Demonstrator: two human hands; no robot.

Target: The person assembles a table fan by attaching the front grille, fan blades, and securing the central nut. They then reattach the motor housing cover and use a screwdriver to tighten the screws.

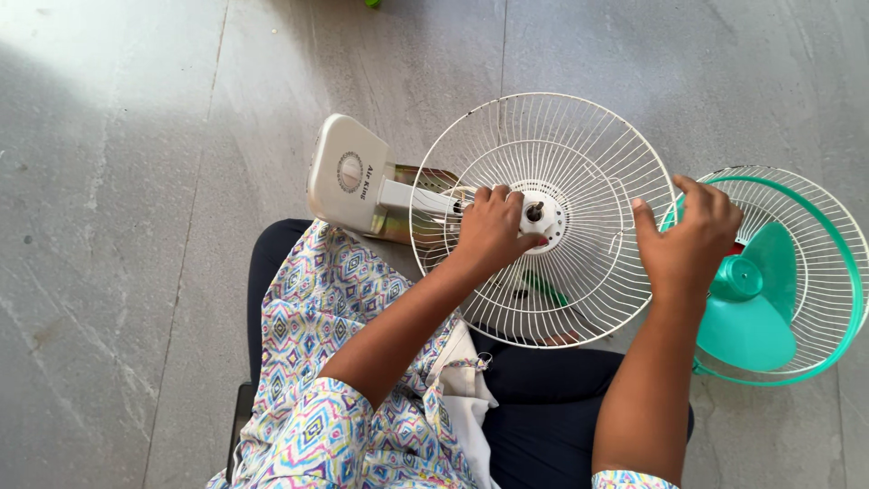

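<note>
Patterned sleeves nearest. Left hand (489,231) grips the white rear guard (543,220) at its hub, steadying it on the lap; right hand (688,240) clasps the guard's right rim. Teal blade (751,312) lies right, on the floor.

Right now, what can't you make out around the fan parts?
Head view, the only one:
- Left hand covers part of the hub of the white rear guard.
- Right hand hides the guard rim it grips.
- Green blade and front guard: partly behind that hand.
- Green object: cut off at top edge.
</note>
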